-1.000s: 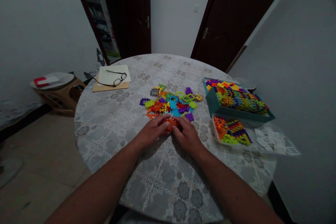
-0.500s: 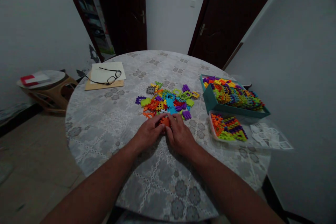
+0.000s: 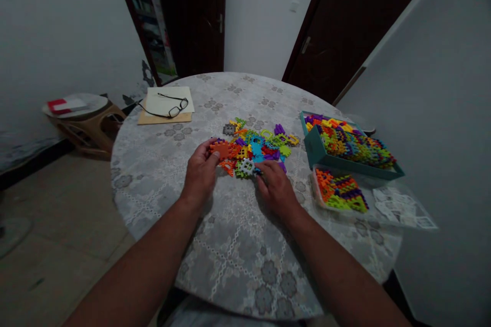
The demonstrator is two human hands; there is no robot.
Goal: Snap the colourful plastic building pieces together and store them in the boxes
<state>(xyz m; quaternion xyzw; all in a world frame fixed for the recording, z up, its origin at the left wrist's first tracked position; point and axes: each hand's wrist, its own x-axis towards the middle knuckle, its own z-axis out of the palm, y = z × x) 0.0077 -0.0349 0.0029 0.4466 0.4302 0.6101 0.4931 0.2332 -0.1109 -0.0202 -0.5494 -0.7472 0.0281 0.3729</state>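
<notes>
At the left side of a loose pile of colourful plastic interlocking pieces (image 3: pixel 256 149), my left hand (image 3: pixel 200 171) pinches a flat orange square piece (image 3: pixel 220 152) with notched edges. My right hand (image 3: pixel 275 184) is at the near right of the pile with its fingers curled. Something dark shows by its fingertips, but I cannot make out what they hold. Just left of those fingertips lies a white windowed piece (image 3: pixel 247 166). An orange triangular frame (image 3: pixel 227 167) is below the orange square.
On the right stand a teal box (image 3: pixel 315 145) packed with pieces and a clear plastic tub (image 3: pixel 316 191) of more pieces. White frame pieces (image 3: pixel 397 204) lie in a clear lid beside it. Glasses (image 3: pixel 174 111) rest on papers (image 3: pixel 148 118) at the back left of the round table (image 3: pixel 230 265).
My hands have moved apart from the middle. The left went up and left with the orange square piece; the right shifted slightly right. The camera view has turned a little left.
</notes>
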